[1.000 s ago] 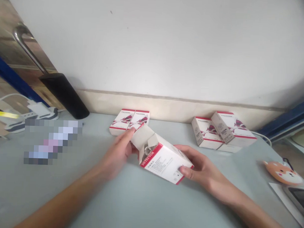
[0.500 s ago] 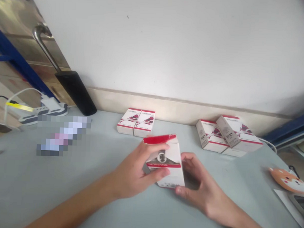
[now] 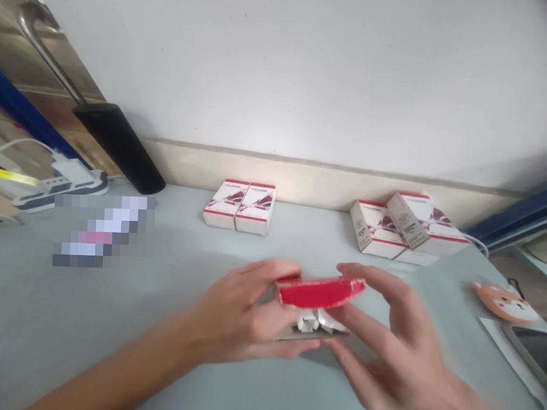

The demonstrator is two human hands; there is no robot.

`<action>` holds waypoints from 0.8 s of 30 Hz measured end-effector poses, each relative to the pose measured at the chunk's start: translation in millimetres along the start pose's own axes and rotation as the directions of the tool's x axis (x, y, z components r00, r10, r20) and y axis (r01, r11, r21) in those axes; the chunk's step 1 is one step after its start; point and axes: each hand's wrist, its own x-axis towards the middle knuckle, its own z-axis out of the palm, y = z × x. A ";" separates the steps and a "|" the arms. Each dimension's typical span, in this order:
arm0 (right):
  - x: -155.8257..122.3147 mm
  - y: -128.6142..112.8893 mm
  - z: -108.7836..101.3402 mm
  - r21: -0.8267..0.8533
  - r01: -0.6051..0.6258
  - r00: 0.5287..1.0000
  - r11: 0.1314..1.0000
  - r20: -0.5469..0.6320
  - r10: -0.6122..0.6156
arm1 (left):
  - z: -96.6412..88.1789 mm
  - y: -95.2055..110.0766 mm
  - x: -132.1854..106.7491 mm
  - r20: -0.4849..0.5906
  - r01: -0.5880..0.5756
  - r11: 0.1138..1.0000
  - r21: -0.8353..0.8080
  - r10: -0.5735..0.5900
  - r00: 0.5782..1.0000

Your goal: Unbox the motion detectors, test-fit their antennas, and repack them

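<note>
Open carton (image 3: 322,294), red-edged, white contents (image 3: 308,321) showing inside

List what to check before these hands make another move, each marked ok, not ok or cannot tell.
1. Left hand holding the open box: ok, it wraps the left end.
2. Right hand gripping the box: cannot tell; its fingers are at the right end, but firm contact is unclear.
3. Red-edged flap closed: not ok, a gap shows below it.
4. White contents identifiable: cannot tell, mostly hidden and blurred.
5. Pair of boxes at the back apart from both hands: ok.
6. Boxes on the right apart from the right hand: ok.
</note>
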 end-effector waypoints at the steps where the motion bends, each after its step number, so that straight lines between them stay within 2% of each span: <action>1: 1.1 1.5 -1.0 -0.034 0.018 1.000 0.999 -0.007 -0.018 | -0.5 0.7 0.7 0.007 0.054 0.998 -0.029 -0.054 0.999; 4: 4.2 4.0 -3.2 -0.078 0.047 0.999 0.996 0.003 -0.047 | -2.1 3.2 1.4 -0.009 0.175 0.980 -0.091 -0.177 0.984; 8: 4.2 1.2 -2.7 -0.037 0.048 0.999 0.998 0.026 -0.047 | -5.1 7.6 3.5 0.014 0.102 0.992 -0.071 -0.102 0.995; 12: -1.2 -2.7 0.1 -0.022 0.038 0.999 0.999 -0.007 -0.038 | -7.2 10.3 7.7 0.084 0.131 0.988 -0.085 -0.124 0.989; 17: -8.1 -2.0 4.5 -0.026 0.010 0.999 1.000 -0.043 -0.011 | -7.9 10.4 7.7 0.059 0.113 0.989 -0.096 -0.108 0.992; 20: -10.3 1.3 7.4 0.002 -0.013 0.994 1.000 -0.104 0.013 | -6.0 9.1 4.8 0.033 0.060 0.997 -0.047 -0.059 0.998; 24: -8.6 5.1 8.8 -0.008 -0.077 0.984 0.997 -0.161 0.075 | -1.8 5.4 1.9 0.021 0.078 0.997 0.016 -0.078 0.997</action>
